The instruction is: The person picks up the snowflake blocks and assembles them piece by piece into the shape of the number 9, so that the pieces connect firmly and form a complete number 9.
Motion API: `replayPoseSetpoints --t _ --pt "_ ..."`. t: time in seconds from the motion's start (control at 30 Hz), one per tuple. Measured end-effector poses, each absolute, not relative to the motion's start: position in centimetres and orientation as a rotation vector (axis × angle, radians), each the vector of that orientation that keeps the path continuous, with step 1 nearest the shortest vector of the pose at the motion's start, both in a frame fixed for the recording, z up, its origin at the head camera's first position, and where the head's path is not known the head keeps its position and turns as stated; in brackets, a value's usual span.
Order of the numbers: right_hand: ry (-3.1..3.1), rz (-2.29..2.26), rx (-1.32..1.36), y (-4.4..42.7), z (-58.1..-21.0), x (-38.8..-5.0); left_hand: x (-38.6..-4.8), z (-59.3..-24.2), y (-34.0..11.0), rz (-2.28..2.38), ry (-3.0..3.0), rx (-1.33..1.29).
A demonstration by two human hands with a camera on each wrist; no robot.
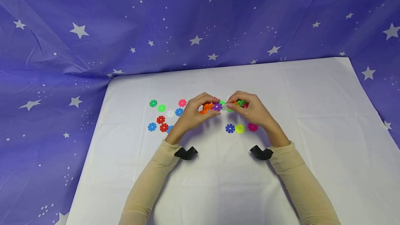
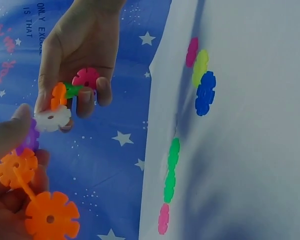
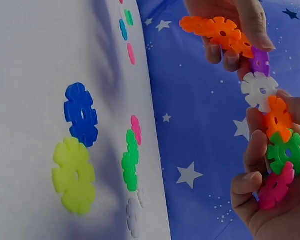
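Both hands hold a chain of notched plastic snowflake discs above the table. My left hand (image 1: pixel 194 111) pinches a purple disc (image 1: pixel 217 106) between thumb and fingers; several orange discs (image 2: pixel 52 218) hang from it along the palm. My right hand (image 1: pixel 252 108) pinches the other section near a white disc (image 3: pixel 260 91) and an orange disc (image 3: pixel 278 119). A green disc (image 3: pixel 287 152) and a pink disc (image 3: pixel 276 186) follow, lying against its curled fingers. The purple and white discs meet edge to edge; whether their slots are fully engaged cannot be told.
Loose discs lie on the white-covered table (image 1: pixel 312 121). To the left are red (image 1: pixel 160 119), light blue (image 1: pixel 151 126) and green (image 1: pixel 153 103) ones. Nearer the right hand lie dark blue (image 1: pixel 230 128), yellow (image 1: pixel 239 128) and pink (image 1: pixel 252 127) ones. A starry purple curtain (image 1: pixel 175 20) hangs behind.
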State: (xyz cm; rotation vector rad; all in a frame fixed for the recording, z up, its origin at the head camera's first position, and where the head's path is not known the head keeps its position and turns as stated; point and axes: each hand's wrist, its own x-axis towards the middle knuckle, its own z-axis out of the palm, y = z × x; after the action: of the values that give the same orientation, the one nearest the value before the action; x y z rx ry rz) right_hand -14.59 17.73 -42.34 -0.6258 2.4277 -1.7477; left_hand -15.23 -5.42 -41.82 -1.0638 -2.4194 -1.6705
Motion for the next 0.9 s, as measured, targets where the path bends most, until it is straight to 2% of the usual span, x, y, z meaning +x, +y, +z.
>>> replayPoseSetpoints --t 0.23,0.9 --pt "2.475 -1.738 -0.731 17.2 -40.4 -13.7 -16.1 -44.0 -5.5 -1.667 -2.430 -1.033" --pt "2.521 -1.740 -0.691 17.1 -40.4 -13.8 -16.1 -43.7 -5.8 -1.670 -2.496 -1.039"
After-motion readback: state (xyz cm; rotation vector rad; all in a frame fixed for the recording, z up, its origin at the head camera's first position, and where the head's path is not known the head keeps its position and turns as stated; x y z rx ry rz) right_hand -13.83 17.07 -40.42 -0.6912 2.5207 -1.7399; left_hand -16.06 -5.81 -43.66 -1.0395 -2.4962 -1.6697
